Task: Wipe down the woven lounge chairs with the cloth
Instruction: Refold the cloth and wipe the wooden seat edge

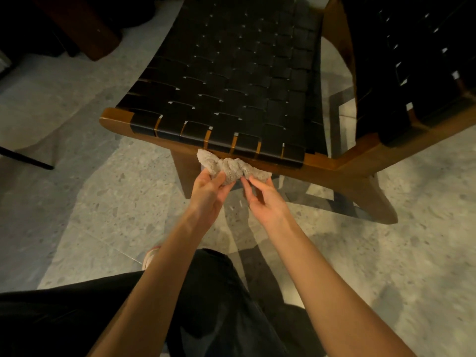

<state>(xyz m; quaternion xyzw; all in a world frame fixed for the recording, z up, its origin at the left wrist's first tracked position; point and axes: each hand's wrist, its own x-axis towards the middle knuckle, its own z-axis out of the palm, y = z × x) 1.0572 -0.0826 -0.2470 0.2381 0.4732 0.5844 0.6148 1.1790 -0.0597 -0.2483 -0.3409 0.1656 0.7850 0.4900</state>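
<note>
A lounge chair with a black woven seat [231, 81] and a brown wooden frame [116, 121] stands before me. A bunched grey cloth [229, 167] hangs just in front of the seat's front rail. My left hand [208, 189] grips the cloth's left part, with thumb and fingers curled round it. My right hand [262, 197] pinches the cloth's right end with its fingertips. A second woven chair [417, 73] stands at the right, its frame meeting the first chair's corner.
Speckled terrazzo floor [103, 197] spreads around the chairs. A dark wooden furniture piece [85, 29] stands at the back left, and a thin black leg [25, 158] crosses the left edge. My own dark trousers and a shoe [150, 256] fill the bottom.
</note>
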